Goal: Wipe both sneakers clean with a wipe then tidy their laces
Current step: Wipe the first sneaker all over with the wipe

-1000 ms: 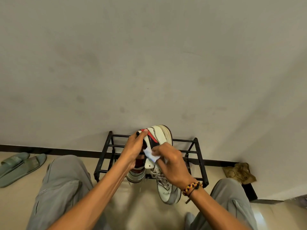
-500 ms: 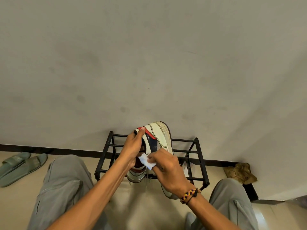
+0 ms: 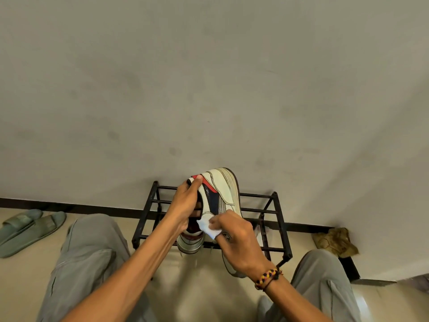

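Step in hand: wiping, first of the two shoes by the look of it. Left hand (image 3: 185, 205) holds a white sneaker (image 3: 220, 194) up in front of the black metal shoe rack (image 3: 276, 219), sole edge turned to the right, heel end uppermost. Thumb lies on the red collar tab; the other left fingers curl into the shoe's opening. Right hand (image 3: 239, 242) pinches a folded white wipe (image 3: 209, 227) between thumb and curled fingers, pressed against the sneaker's side panel near the lower quarter.

A second sneaker (image 3: 228, 263) shows below the right hand, mostly hidden by it; whether it rests on the rack or the floor cannot be told. Laces not clearly visible.

Judgement: early in the task. Next move likely calls for drawing the wipe along the side panel and midsole, turning the shoe in the left hand to reach unwiped faces.

Elsewhere: green slides (image 3: 27, 228) on the floor at far left; crumpled brown cloth (image 3: 334, 242) by the wall at right.
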